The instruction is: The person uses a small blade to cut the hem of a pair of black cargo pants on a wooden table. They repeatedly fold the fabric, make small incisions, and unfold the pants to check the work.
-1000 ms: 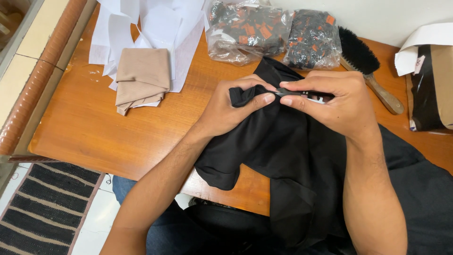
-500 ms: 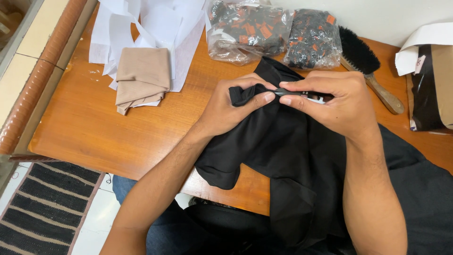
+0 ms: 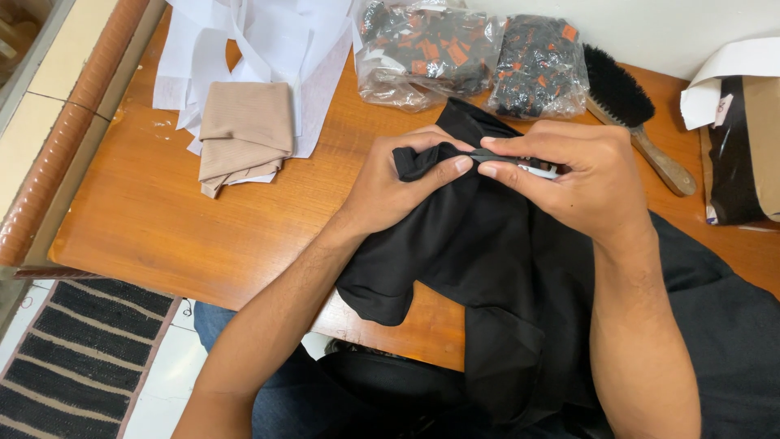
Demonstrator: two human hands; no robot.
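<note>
**2 hands pinched on black garment at table centre**

2 hands meet over the wooden table (image 3: 162,228). The left hand (image 3: 402,191) is closed on a bunched fold of the black garment (image 3: 479,268), thumb and forefinger pressed on the cloth. The right hand (image 3: 581,183) is closed too, fingertips pinching the same fold, with a small dark tool with a pale tip (image 3: 532,167) held under its fingers; its exact kind cannot be told.

The garment lies at mid-table, spreads right, and hangs over the near edge onto the lap.

Open room: bare wood lies left of the left forearm, running to the near and left table edges.

Surroundings: a folded beige cloth (image 3: 244,134) sits on white paper pieces (image 3: 244,41) at the far left. 2 clear bags of small black and orange items (image 3: 471,53) lie just behind the hands, touching the garment's far corner. A wooden-handled brush (image 3: 634,110) rests near the right hand. A cardboard box (image 3: 743,138) stands at the right edge. A striped mat (image 3: 81,358) lies on the floor below left.
</note>
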